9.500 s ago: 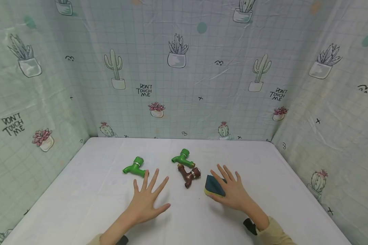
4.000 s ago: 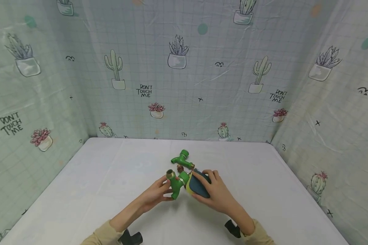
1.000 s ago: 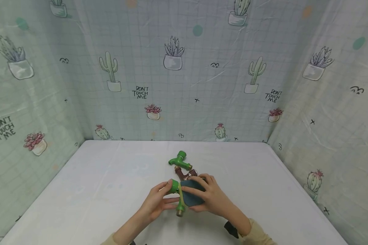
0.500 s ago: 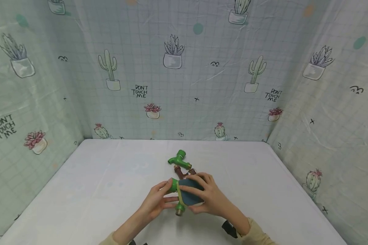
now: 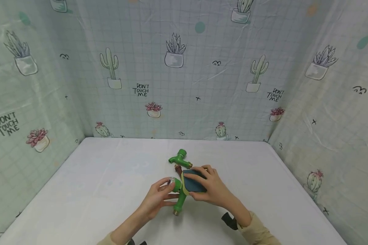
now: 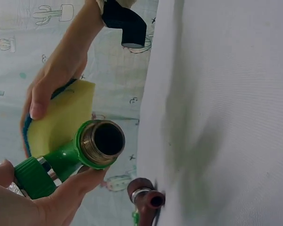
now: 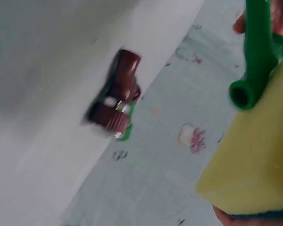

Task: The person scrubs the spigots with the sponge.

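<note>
Head view, left to right. Pale gridded cloth backdrop [image 5: 122, 61], printed with potted cacti, surrounds a white cloth-covered table [image 5: 110, 180]. Left hand [image 5: 154, 199] comes in from the near edge, thumb and fingers closed around the ribbed knob end of a glossy green branching tap with brass-coloured threaded inlet [image 5: 180, 201]. That tap is tilted and raised off the table, inlet toward the wearer; left wrist view looks straight into the threaded mouth.

Just beyond, on the table: a second green tap with brass-coloured end [image 5: 181, 159], and nearer, a brown tap with ribbed knob [image 5: 178, 169], mostly hidden from above, blurred in the right wrist view. Whether these two touch, cannot tell.

Next right: a blue-and-yellow block sponge [image 5: 193, 182], yellow face against the raised tap. Right hand [image 5: 215, 191] holds it, fingers curled over the blue side, thumb at the lower edge. Far right of the hand: black wrist fitting [image 5: 229, 221], then beige sleeve [image 5: 259, 231].
</note>
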The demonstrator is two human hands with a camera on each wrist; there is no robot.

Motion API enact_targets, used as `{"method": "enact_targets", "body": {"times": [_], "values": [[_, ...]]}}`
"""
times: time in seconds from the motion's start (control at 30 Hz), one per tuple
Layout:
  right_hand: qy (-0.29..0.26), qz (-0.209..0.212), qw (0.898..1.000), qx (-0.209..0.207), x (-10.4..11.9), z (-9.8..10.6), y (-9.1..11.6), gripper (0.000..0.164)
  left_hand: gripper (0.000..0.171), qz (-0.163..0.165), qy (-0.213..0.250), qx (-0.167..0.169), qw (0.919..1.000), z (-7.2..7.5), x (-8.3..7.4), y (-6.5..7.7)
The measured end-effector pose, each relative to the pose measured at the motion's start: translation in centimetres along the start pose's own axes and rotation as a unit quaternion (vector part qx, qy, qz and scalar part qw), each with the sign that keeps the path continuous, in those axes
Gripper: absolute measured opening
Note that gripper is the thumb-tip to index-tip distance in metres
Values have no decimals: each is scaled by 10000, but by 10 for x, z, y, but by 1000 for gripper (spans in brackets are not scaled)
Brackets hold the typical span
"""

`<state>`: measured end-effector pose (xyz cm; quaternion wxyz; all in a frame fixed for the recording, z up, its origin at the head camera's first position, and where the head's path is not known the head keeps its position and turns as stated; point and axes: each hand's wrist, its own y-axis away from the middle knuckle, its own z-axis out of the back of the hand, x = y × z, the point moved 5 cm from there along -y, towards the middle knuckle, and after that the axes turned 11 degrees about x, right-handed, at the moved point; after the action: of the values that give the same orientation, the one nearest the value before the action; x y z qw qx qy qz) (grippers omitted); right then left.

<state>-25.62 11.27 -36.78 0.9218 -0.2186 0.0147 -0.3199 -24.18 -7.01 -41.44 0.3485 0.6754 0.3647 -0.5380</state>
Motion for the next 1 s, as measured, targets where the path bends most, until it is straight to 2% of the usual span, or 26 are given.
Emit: {"method": "enact_targets", "body": {"times": [0.1,0.2,0.33,0.43,0.6,0.7,0.83,0.93,1.0], "values": [[323,-292,9990,-21,-10,2,1,45,63,-25,-3,-26,10000,-1,-2,1],[396,-446,9977,-330,-17,8,4,44,61,-6,135,-164,9998,2,-2,3],[254,200,9981,-521,0,8,7,52,65,51,466,-198,9987,4,-3,3],[504,547,9958,-543,7,4,8,53,71,121,653,-136,9977,5,-3,2],[1147,332,9884,-937,-8,5,12,46,72,220,837,-119,9962,7,0,3],[1228,525,9847,-1123,-5,8,12,57,70,268,879,-188,9956,8,1,6],[1295,836,9846,-825,9,4,9,79,69,267,900,-230,9953,6,-1,6],[1445,649,9855,-607,10,2,8,86,70,229,890,-201,9956,4,-3,5],[1469,431,9862,-634,8,4,8,86,70,219,864,-250,9957,4,-3,5]]}}
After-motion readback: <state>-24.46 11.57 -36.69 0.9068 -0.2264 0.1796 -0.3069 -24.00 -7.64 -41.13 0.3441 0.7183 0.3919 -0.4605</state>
